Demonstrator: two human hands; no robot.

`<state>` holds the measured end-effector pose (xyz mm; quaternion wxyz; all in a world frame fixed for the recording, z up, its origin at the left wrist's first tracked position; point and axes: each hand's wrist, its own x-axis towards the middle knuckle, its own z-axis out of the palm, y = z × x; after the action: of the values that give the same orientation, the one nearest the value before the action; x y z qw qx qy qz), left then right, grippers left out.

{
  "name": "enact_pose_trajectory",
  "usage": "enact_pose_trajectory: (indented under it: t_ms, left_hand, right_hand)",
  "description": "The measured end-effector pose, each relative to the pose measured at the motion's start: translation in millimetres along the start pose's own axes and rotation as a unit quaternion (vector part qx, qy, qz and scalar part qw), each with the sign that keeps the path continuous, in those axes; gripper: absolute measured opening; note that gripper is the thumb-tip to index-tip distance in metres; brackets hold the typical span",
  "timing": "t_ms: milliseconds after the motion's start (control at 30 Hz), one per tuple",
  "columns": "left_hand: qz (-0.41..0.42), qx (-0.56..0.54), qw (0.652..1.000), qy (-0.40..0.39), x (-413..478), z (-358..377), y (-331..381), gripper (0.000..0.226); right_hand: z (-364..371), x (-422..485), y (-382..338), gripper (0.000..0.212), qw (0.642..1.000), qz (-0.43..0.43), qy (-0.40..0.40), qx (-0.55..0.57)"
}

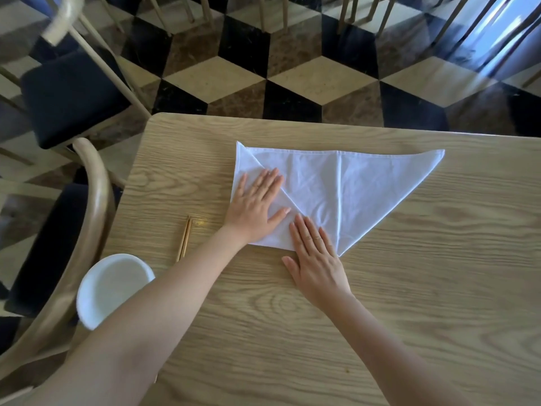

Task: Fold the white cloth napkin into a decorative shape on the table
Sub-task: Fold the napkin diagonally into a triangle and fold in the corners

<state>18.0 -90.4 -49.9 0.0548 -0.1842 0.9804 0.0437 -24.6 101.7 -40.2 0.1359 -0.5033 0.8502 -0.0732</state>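
Folding is underway but far from finished: your white cloth napkin [336, 186] lies flat on the wooden surface [409, 288] just right of the frame's centre, already brought into a triangle with its long edge toward the top of the frame and its point toward you. The left corner has been turned in over the cloth, and your left hand [254, 203] lies on that flap, fingers spread flat, gripping nothing. Your right hand [316, 259] is likewise flat and open, fingertips on the napkin's lower point and palm on the bare surface. The right corner, reaching toward the right of the frame, has not been folded, so a matching fold there likely comes next, and any standing or decorative shape is still to be made. A pair of chopsticks [183, 240] and a white bowl [112, 288] sit at lower left, well apart from the cloth. Your left forearm cuts off part of the bowl, and how many layers lie under your palms cannot be made out.
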Motion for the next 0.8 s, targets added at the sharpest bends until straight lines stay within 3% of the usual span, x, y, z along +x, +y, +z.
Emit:
enact_pose_trajectory:
  t_ms: [267, 567, 700, 800]
  left_hand:
    - [-0.031, 0.030, 0.999, -0.033, 40.2, -14.5, -43.7, 0.075]
    - [-0.029, 0.054, 0.997, -0.038, 44.1, -19.5, -47.1, 0.076]
    - [-0.057, 0.050, 0.997, -0.024, 30.5, -25.0, -12.7, 0.066]
    - [-0.002, -0.055, 0.998, 0.013, -7.9, -17.3, 65.9, 0.066]
  right_hand:
    - [2.9, -30.1, 16.8, 0.064, 1.000, 0.007, -0.001, 0.001]
    - [3.8, -58.2, 29.7, 0.062, 1.000, 0.017, -0.009, 0.021]
    - [-13.0, -56.3, 32.1, 0.056, 0.983, 0.008, 0.041, 0.179]
    - [-39.6, -58.0, 44.3, 0.036, 0.924, 0.138, 0.148, 0.325]
